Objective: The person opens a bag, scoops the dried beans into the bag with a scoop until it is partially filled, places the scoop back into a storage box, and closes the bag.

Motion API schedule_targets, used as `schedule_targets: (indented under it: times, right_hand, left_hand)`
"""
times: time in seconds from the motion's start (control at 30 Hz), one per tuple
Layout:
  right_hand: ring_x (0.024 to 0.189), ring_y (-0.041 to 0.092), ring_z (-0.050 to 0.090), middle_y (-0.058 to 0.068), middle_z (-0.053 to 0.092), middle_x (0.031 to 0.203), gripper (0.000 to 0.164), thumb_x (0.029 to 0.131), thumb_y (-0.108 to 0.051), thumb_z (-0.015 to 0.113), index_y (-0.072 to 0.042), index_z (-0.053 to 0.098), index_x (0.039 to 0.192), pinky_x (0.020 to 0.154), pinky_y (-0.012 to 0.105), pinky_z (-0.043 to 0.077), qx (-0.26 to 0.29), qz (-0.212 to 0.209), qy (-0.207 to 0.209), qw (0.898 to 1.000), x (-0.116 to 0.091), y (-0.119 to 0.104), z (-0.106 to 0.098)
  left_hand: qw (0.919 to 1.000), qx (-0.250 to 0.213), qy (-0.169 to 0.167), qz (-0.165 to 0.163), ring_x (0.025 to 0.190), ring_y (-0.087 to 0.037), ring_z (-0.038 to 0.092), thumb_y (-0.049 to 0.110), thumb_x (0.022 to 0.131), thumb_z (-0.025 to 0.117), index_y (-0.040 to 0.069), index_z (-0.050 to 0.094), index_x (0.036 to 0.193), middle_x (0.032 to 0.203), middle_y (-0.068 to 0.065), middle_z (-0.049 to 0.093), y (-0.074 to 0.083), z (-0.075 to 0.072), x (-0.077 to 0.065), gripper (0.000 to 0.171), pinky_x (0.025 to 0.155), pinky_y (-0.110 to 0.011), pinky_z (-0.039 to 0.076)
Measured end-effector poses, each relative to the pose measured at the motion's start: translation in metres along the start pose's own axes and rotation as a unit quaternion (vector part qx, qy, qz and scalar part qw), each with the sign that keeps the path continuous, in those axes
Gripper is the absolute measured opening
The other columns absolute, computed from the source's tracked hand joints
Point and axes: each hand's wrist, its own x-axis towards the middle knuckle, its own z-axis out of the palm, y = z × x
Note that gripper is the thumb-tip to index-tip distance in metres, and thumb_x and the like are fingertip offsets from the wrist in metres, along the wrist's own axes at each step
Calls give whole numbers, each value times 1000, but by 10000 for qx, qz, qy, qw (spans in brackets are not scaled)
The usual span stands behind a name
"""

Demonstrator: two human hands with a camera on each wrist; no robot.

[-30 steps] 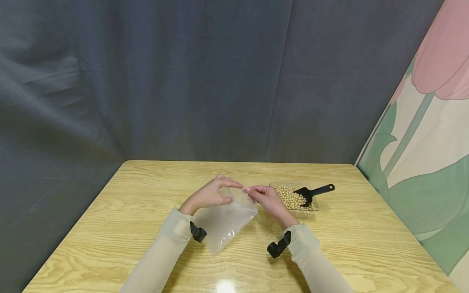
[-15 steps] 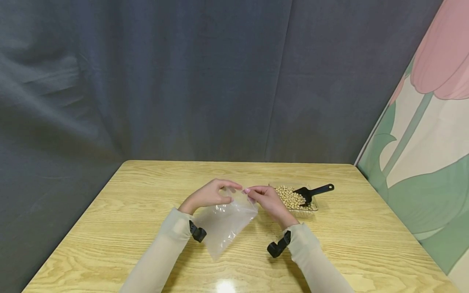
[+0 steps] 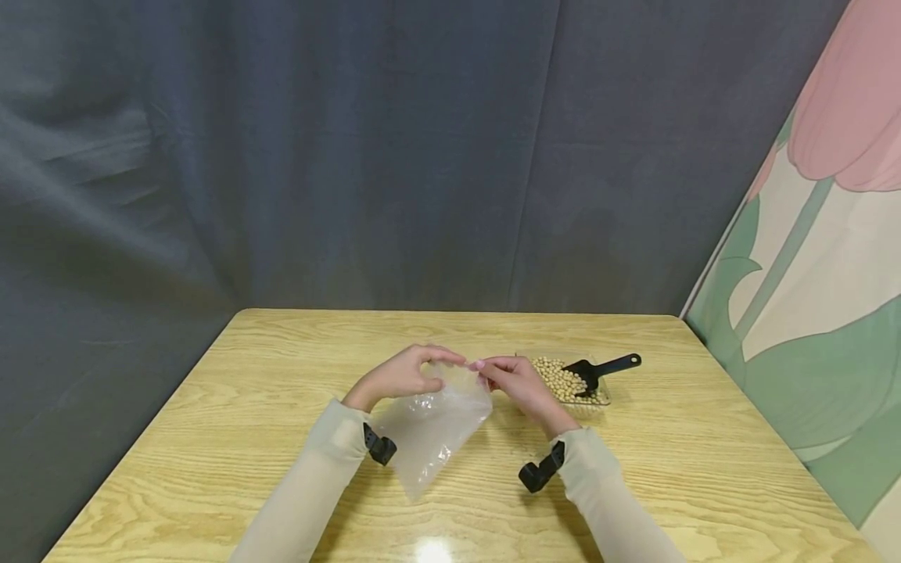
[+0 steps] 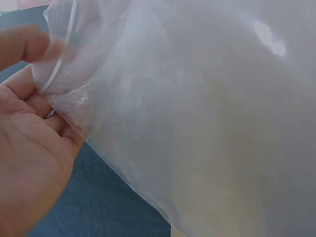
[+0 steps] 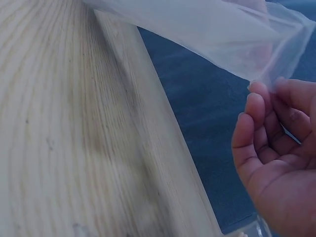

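A clear zip-lock bag (image 3: 439,426) hangs slanted between both hands above the table, its mouth at the top and one lower corner pointing toward me. My left hand (image 3: 404,374) holds the bag's mouth on the left, its thumb and fingers spread in a curve. In the left wrist view, fingers of the left hand (image 4: 34,143) bend at the bag's edge near the white zip strip (image 4: 66,44); some show blurred through the film. My right hand (image 3: 517,383) pinches the opposite top corner between thumb and fingertips, as the right hand (image 5: 276,133) shows in the right wrist view.
Right of the hands, a clear plastic box (image 3: 587,410) holds pale round beans (image 3: 556,377). A black scoop (image 3: 601,369) lies in them, handle over the right side. The wooden table (image 3: 281,407) ends at a dark curtain (image 3: 387,156).
My left fingers have come down slightly at the bag's mouth. The right wrist has shifted a little to the right, while its fingertips keep pinching the corner.
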Motion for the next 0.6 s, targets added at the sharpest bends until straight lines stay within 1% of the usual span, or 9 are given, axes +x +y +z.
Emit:
schedule_targets:
  times: [0.07,0.13,0.27,0.33,0.47,0.6]
  right_hand:
    - [78,10,60,-2,67,87,32,97,-20,56,5,68,112,82,29,53,-23,-22,-64,10000,0,0,-1]
    - [78,10,60,-1,66,85,31,98,-18,55,7,68,112,80,28,53,-15,-19,-130,9999,0,1,-3]
    - [80,9,61,1,67,87,32,98,-17,54,7,67,114,82,31,54,-168,-41,-182,9997,-2,1,-7]
    - [81,10,61,3,67,89,34,98,-20,54,6,66,116,85,34,54,-300,-36,-139,9994,-2,0,-10]
    - [83,12,62,8,68,93,36,98,-25,55,3,67,117,85,35,53,-498,-45,49,9987,-3,-4,-20]
    - [89,20,63,12,68,99,36,98,-28,55,0,67,118,90,41,52,-514,-45,174,9985,-5,-9,-33]
  left_hand:
    - [10000,-21,-23,-17,130,-28,48,1,85,56,6,58,133,137,-11,57,-1,0,0,49,102,-42,43]
    - [10000,-45,-27,-22,129,-27,49,0,84,55,6,58,133,137,-10,56,-2,1,0,49,101,-41,43]
    - [9999,-90,-43,-21,129,-28,49,0,85,55,7,58,133,137,-11,56,-4,1,-1,48,102,-42,43]
    - [9999,-91,-52,-3,129,-28,49,0,85,55,6,58,132,136,-11,57,-5,2,-1,47,102,-44,43]
    - [9999,-49,-82,39,129,-28,49,0,85,55,6,58,132,135,-11,57,-6,2,-2,47,104,-45,42]
    - [9999,-29,-140,71,129,-27,49,-1,85,54,6,58,133,136,-10,57,-7,1,-1,49,103,-43,41]
